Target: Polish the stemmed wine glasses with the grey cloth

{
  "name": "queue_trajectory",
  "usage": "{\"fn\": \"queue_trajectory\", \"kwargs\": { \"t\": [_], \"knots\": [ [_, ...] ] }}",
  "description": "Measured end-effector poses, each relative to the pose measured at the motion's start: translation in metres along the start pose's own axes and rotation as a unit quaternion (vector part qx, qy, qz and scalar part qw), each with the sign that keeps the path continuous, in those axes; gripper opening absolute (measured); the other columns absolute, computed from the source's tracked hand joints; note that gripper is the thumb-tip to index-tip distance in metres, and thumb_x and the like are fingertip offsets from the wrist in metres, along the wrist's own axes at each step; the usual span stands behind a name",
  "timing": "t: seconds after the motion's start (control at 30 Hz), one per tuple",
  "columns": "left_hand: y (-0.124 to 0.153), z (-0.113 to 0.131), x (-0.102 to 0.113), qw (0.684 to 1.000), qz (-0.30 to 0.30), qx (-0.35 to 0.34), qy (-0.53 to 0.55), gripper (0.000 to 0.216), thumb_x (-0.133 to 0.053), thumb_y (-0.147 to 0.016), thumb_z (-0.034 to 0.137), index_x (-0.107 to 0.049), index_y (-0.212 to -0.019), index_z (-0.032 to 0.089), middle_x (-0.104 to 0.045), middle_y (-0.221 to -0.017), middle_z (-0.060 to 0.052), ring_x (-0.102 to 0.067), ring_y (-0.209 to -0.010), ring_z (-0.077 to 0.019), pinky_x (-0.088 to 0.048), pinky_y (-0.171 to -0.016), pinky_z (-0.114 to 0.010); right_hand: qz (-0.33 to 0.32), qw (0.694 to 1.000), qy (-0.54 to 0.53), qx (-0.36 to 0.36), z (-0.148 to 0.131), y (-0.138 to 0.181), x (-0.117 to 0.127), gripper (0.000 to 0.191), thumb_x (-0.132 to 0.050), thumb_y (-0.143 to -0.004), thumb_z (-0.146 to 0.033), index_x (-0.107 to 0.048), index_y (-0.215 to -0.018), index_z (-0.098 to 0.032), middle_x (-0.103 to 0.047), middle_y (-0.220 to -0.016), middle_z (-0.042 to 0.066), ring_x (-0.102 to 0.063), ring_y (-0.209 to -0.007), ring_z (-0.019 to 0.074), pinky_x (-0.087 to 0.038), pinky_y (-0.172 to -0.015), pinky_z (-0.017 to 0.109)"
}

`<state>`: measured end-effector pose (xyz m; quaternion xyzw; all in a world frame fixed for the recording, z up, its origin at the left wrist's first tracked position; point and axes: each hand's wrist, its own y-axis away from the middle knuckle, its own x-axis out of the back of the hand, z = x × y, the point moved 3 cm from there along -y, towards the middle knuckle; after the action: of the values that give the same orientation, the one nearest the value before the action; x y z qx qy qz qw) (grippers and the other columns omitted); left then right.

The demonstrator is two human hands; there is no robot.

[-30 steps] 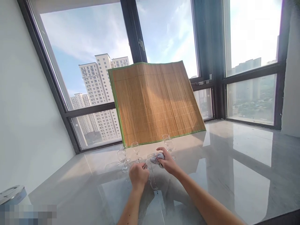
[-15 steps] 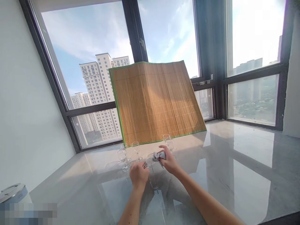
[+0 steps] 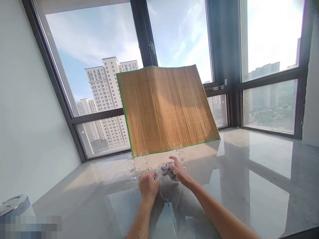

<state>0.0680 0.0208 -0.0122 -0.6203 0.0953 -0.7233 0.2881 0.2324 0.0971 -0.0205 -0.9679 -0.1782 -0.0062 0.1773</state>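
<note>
My left hand (image 3: pixel 149 184) is closed around the stem end of a clear wine glass (image 3: pixel 159 171), which is tipped on its side with its bowl toward the right. My right hand (image 3: pixel 180 172) pinches a grey cloth (image 3: pixel 170 173) at the bowl's mouth. Part of the cloth seems to lie inside the bowl, though the clear glass makes this hard to tell. Left of my left hand stands a stemmed glass (image 3: pixel 130 164), with another close behind it. A further glass (image 3: pixel 145 156) stands just beyond that hand. Behind my right hand are two more glasses (image 3: pixel 181 153), upright and overlapping.
A bamboo mat (image 3: pixel 166 109) with green edging leans against the window behind the glasses. The glossy grey stone surface (image 3: pixel 264 179) reflects the windows. At the lower left stands a lidded container (image 3: pixel 15 205), partly blurred out. A white wall (image 3: pixel 30 99) rises on the left.
The cloth has gone from a bunched wad to a looser, lower-hanging shape at the glass's mouth. My right hand has shifted slightly down; my left hand keeps its hold.
</note>
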Motion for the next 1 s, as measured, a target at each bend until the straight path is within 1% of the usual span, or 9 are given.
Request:
{"fn": "queue_trajectory", "kwargs": {
  "t": [0.1, 0.23, 0.33, 0.43, 0.57, 0.77, 0.87, 0.93, 1.0],
  "knots": [
    [0.000, -0.002, 0.000, 1.000, -0.003, 0.003, -0.009, 0.025, -0.052, -0.069, 0.011, -0.074, -0.071, 0.023, -0.069, -0.073, -0.006, -0.056, -0.088, -0.0229, -0.031, -0.074, -0.029, 0.004, 1.000, 0.000, -0.016, 0.004, -0.001, 0.000, 0.047, -0.047, -0.087, -0.046, -0.042, -0.128, -0.023, -0.064, -0.097, 0.006, -0.061, -0.096, 0.0226, -0.043, -0.088, 0.040],
    [0.000, 0.000, 0.001, 1.000, -0.003, -0.013, -0.009, 0.027, -0.052, -0.072, 0.009, -0.074, -0.073, 0.024, -0.071, -0.076, -0.005, -0.055, -0.092, -0.0241, -0.031, -0.077, -0.031, 0.049, 0.998, 0.035, 0.004, 0.013, -0.005, -0.002, 0.049, -0.054, -0.076, -0.031, -0.043, -0.123, -0.020, -0.062, -0.084, 0.002, -0.060, -0.077, 0.0199, -0.045, -0.078, 0.036],
    [0.000, 0.002, 0.001, 1.000, -0.012, -0.006, -0.003, 0.030, -0.052, -0.074, 0.008, -0.076, -0.078, 0.024, -0.072, -0.083, -0.006, -0.054, -0.096, -0.0247, -0.031, -0.079, -0.032, 0.056, 0.997, 0.034, 0.037, 0.013, -0.006, -0.005, 0.052, -0.054, -0.069, -0.023, -0.043, -0.120, -0.020, -0.062, -0.080, 0.000, -0.058, -0.071, 0.0177, -0.045, -0.071, 0.032],
    [-0.001, 0.002, 0.001, 1.000, -0.029, 0.007, 0.001, 0.030, -0.051, -0.076, 0.009, -0.077, -0.080, 0.023, -0.072, -0.084, -0.006, -0.054, -0.098, -0.0254, -0.031, -0.079, -0.032, 0.033, 0.997, 0.033, 0.068, 0.005, -0.002, -0.009, 0.047, -0.053, -0.073, -0.024, -0.045, -0.119, -0.021, -0.062, -0.078, -0.001, -0.057, -0.067, 0.0157, -0.044, -0.068, 0.030],
    [-0.001, 0.000, 0.002, 0.999, -0.033, 0.004, 0.006, 0.029, -0.051, -0.074, 0.009, -0.076, -0.079, 0.024, -0.071, -0.080, -0.007, -0.053, -0.097, -0.0262, -0.031, -0.076, -0.032, 0.009, 0.997, 0.037, 0.069, -0.003, 0.004, -0.013, 0.035, -0.053, -0.082, -0.033, -0.049, -0.114, -0.020, -0.062, -0.074, -0.001, -0.057, -0.065, 0.0154, -0.043, -0.065, 0.030],
    [-0.001, 0.005, 0.000, 1.000, -0.019, -0.014, 0.016, 0.029, -0.051, -0.074, 0.008, -0.076, -0.079, 0.023, -0.070, -0.080, -0.007, -0.053, -0.094, -0.0247, -0.032, -0.076, -0.031, 0.107, 0.993, 0.023, 0.047, 0.004, -0.001, -0.003, 0.033, -0.057, -0.074, -0.031, -0.051, -0.105, -0.020, -0.062, -0.072, -0.002, -0.058, -0.062, 0.0160, -0.044, -0.061, 0.029],
    [0.000, 0.009, -0.005, 0.997, -0.056, -0.044, 0.035, 0.027, -0.052, -0.074, 0.009, -0.074, -0.075, 0.023, -0.068, -0.075, -0.006, -0.054, -0.091, -0.0227, -0.032, -0.073, -0.029, 0.154, 0.987, 0.022, 0.050, 0.007, -0.005, 0.005, 0.036, -0.057, -0.073, -0.030, -0.049, -0.107, -0.020, -0.064, -0.071, -0.001, -0.059, -0.063, 0.0173, -0.046, -0.063, 0.030],
    [0.001, 0.011, -0.009, 0.992, -0.092, -0.061, 0.063, 0.025, -0.053, -0.075, 0.010, -0.074, -0.073, 0.023, -0.067, -0.071, -0.005, -0.054, -0.089, -0.0215, -0.032, -0.071, -0.027, 0.163, 0.984, 0.036, 0.064, 0.007, -0.006, 0.008, 0.036, -0.057, -0.075, -0.029, -0.048, -0.108, -0.020, -0.065, -0.075, 0.000, -0.060, -0.066, 0.0179, -0.046, -0.066, 0.031],
    [0.001, 0.010, -0.010, 0.990, -0.104, -0.049, 0.087, 0.027, -0.052, -0.075, 0.010, -0.075, -0.075, 0.023, -0.067, -0.071, -0.005, -0.055, -0.089, -0.0209, -0.033, -0.071, -0.026, 0.141, 0.986, 0.048, 0.072, 0.004, -0.005, 0.008, 0.035, -0.056, -0.075, -0.027, -0.047, -0.109, -0.021, -0.065, -0.079, 0.001, -0.060, -0.067, 0.0176, -0.047, -0.066, 0.032]
  ]
}}
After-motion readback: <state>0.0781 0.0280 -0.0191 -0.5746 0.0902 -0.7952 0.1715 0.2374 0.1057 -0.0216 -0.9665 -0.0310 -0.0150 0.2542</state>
